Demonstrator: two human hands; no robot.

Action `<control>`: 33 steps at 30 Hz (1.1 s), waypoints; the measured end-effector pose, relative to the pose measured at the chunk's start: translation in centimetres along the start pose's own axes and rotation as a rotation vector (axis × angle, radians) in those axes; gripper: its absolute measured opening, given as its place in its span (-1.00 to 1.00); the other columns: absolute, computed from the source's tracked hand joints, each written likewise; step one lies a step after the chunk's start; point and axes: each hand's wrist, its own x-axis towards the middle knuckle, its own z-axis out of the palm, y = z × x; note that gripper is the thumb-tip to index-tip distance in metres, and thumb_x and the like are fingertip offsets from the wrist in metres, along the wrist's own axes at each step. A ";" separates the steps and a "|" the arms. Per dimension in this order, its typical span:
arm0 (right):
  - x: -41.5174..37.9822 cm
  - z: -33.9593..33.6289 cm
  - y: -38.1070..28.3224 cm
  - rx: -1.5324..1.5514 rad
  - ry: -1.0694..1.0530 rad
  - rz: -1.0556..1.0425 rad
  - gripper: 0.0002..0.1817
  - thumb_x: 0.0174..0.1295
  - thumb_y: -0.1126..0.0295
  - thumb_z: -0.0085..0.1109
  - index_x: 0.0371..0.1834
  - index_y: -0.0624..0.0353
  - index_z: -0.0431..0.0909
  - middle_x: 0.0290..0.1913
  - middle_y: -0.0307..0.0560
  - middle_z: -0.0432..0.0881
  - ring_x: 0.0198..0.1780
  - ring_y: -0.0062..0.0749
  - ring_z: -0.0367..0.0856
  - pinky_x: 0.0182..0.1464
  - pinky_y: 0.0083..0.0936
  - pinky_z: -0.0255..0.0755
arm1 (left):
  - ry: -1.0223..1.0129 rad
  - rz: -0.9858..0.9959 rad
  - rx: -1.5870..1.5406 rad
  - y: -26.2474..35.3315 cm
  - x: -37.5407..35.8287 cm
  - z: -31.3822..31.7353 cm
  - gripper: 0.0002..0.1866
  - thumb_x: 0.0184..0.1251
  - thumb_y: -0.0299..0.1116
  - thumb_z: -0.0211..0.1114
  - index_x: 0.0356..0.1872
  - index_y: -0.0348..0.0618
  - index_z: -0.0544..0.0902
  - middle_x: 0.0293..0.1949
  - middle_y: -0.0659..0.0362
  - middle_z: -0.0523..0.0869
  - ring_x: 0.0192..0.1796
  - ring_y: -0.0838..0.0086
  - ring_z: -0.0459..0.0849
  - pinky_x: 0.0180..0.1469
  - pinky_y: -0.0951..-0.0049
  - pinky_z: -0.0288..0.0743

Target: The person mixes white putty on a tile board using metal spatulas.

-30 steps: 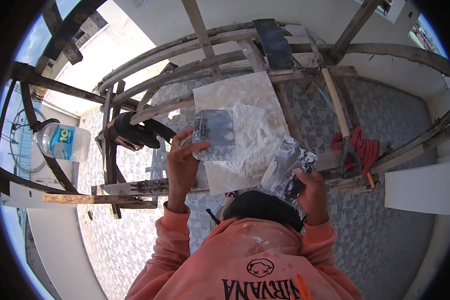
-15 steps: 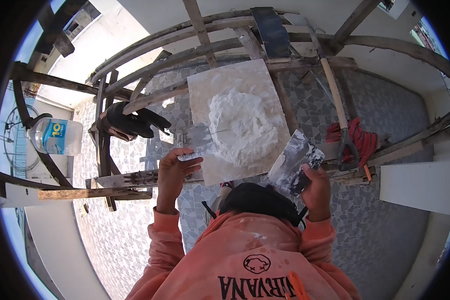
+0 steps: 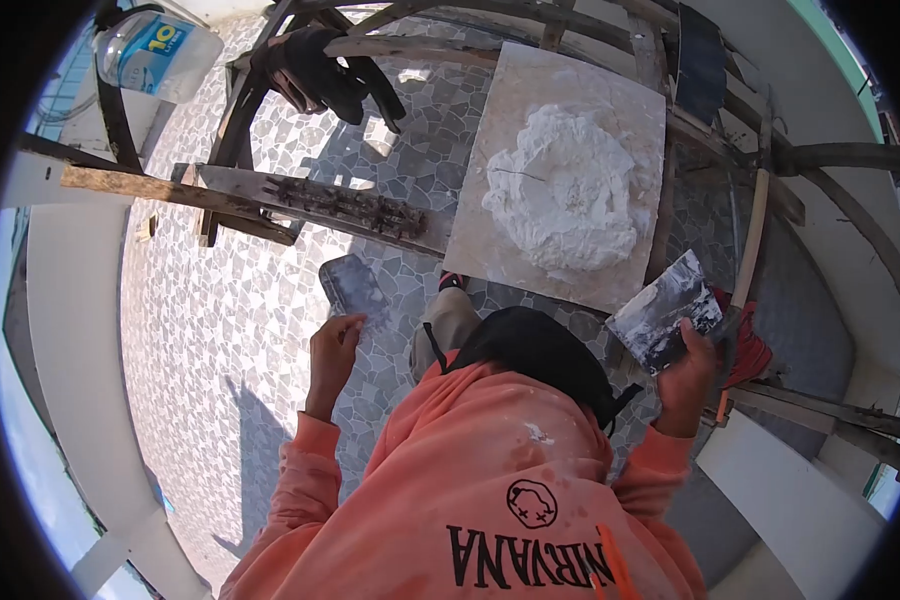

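Observation:
My left hand pinches a flat grey scraper by its near end. Its blade is dulled with white smears and held over the tiled floor, left of the board. In my right hand is a flat rectangular plate, dark with thick white smears, my thumb on its upper face. This plate is near the right front corner of a pale square board. A broad mound of white plaster-like material lies on that board, with a thin dark line on its left side.
Timber rails and a plank surround the board. Black gloves hang at the upper left, near a clear plastic jug. A long-handled shovel leans at the right beside red cloth. A dark sheet stands behind.
The view has swung, so the board appears farther up and right. My left hand has drawn the scraper away from the board's left edge to over the floor. My right hand still holds the plate.

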 end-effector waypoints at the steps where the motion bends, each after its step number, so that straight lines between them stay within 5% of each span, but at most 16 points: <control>1: 0.1 0.0 -0.1 -0.022 -0.009 0.006 -0.65 0.35 0.48 0.17 0.18 0.29 0.50 0.11 -0.05 0.62 0.15 -0.26 0.58 0.30 -0.21 0.39 | -0.044 -0.081 0.022 -2.5 -1.0 0.9 -0.66 0.35 -0.46 0.29 0.14 -0.20 0.66 -0.42 0.10 0.69 -0.39 0.57 0.61 -0.28 0.48 0.49; 2: 0.3 0.0 -0.2 -0.043 -0.017 0.008 -0.65 0.35 0.47 0.17 0.18 0.30 0.50 0.11 -0.04 0.62 0.15 -0.26 0.58 0.30 -0.21 0.39 | -0.092 -0.158 0.042 -5.0 -2.0 2.1 -0.54 0.30 -0.50 0.29 0.26 -0.16 0.58 -0.42 0.08 0.68 -0.41 0.54 0.62 -0.28 0.45 0.51; 4: 0.7 0.1 -0.2 -0.057 -0.027 0.033 -0.66 0.36 0.47 0.17 0.16 0.32 0.50 0.10 -0.02 0.61 0.15 -0.25 0.58 0.28 -0.22 0.40 | -0.042 -0.159 0.027 -8.8 -4.1 5.2 -0.24 0.19 -0.56 0.21 0.49 -0.05 0.26 -0.01 -0.15 0.73 -0.16 -0.01 0.74 -0.06 0.14 0.56; 5: 1.0 0.2 -0.1 -0.070 -0.038 0.043 -0.66 0.36 0.47 0.17 0.16 0.33 0.50 0.10 -0.03 0.61 0.14 -0.25 0.58 0.28 -0.22 0.40 | 0.083 0.070 0.146 -13.2 -4.8 8.0 -0.07 0.13 -0.56 0.22 0.57 0.01 0.01 0.10 -0.28 0.65 -0.04 -0.26 0.67 0.00 -0.03 0.53; 6: 1.1 0.2 0.0 -0.081 -0.046 0.054 -0.67 0.36 0.47 0.17 0.16 0.34 0.50 0.10 -0.03 0.61 0.14 -0.25 0.58 0.27 -0.22 0.40 | -0.028 -0.252 0.171 -14.1 -5.6 9.2 0.00 0.08 -0.49 0.29 0.57 -0.12 -0.06 0.03 -0.36 0.65 0.02 -0.33 0.63 0.04 -0.09 0.51; 7: 1.2 0.1 0.2 -0.092 -0.045 0.057 -0.66 0.36 0.47 0.16 0.17 0.34 0.49 0.10 -0.02 0.61 0.13 -0.25 0.58 0.27 -0.22 0.40 | -0.210 -0.567 0.193 -12.4 -5.3 9.3 0.01 0.02 -0.48 0.31 0.54 -0.36 -0.03 0.21 -0.33 0.56 0.26 -0.24 0.53 0.22 0.04 0.48; 8: 1.4 -0.1 0.3 -0.104 -0.044 0.058 -0.66 0.37 0.47 0.16 0.17 0.35 0.49 0.10 -0.02 0.61 0.13 -0.25 0.58 0.26 -0.23 0.40 | -0.204 -0.541 0.316 -15.6 -6.0 11.7 -0.17 0.04 -0.39 0.34 0.40 -0.46 0.29 0.06 -0.38 0.64 0.15 -0.24 0.61 0.14 0.04 0.53; 9: 1.5 -0.1 0.4 -0.116 -0.043 0.054 -0.65 0.37 0.47 0.15 0.18 0.36 0.48 0.10 -0.02 0.61 0.12 -0.25 0.58 0.25 -0.23 0.41 | -0.309 -0.520 0.358 -18.6 -5.8 13.6 -0.48 0.06 -0.32 0.34 0.05 -0.45 0.64 -0.11 -0.37 0.70 0.02 -0.23 0.69 0.04 0.03 0.58; 10: 1.5 0.4 0.2 -0.137 -0.048 0.059 -0.65 0.38 0.47 0.15 0.18 0.36 0.48 0.09 -0.02 0.61 0.12 -0.27 0.58 0.25 -0.25 0.40 | -0.360 -0.512 0.321 -20.3 -6.2 15.2 -0.64 0.06 -0.26 0.36 -0.25 -0.41 0.74 -0.19 -0.35 0.72 -0.04 -0.23 0.71 -0.02 0.03 0.60; 12: 0.9 1.5 -0.1 -0.170 -0.046 0.059 -0.66 0.38 0.47 0.14 0.18 0.37 0.47 0.08 -0.02 0.61 0.10 -0.30 0.58 0.25 -0.27 0.40 | -0.848 -0.038 0.591 -20.9 -4.5 16.7 -0.60 0.05 -0.23 0.42 -0.22 -0.41 0.74 -0.19 -0.27 0.76 -0.09 -0.11 0.76 -0.02 0.07 0.63; 13: 0.8 1.4 -0.1 -0.228 -0.043 0.043 -0.66 0.39 0.47 0.13 0.18 0.36 0.46 0.09 -0.02 0.60 0.10 -0.31 0.57 0.24 -0.29 0.40 | -0.920 0.113 0.596 -21.3 -4.1 17.6 -0.61 0.04 -0.23 0.43 -0.23 -0.40 0.74 -0.19 -0.26 0.76 -0.09 -0.10 0.76 -0.02 0.08 0.63; 18: 0.4 1.7 0.0 -0.387 -0.022 -0.040 -0.68 0.40 0.46 0.12 0.17 0.34 0.47 0.10 -0.06 0.59 0.11 -0.38 0.56 0.25 -0.35 0.39 | -0.855 0.224 0.462 -24.8 -2.2 19.9 -0.62 0.01 -0.21 0.44 -0.23 -0.32 0.74 -0.20 -0.20 0.77 -0.10 -0.08 0.76 -0.03 0.11 0.63; 33: 0.8 1.8 0.0 -0.161 0.033 0.007 -0.63 0.35 0.47 0.14 0.21 0.32 0.47 0.11 -0.09 0.60 0.15 -0.34 0.57 0.27 -0.30 0.40 | -0.713 0.434 0.369 -29.6 -0.3 21.0 -0.63 -0.09 -0.14 0.49 -0.23 -0.08 0.75 -0.20 -0.05 0.78 -0.14 0.00 0.76 -0.05 0.20 0.62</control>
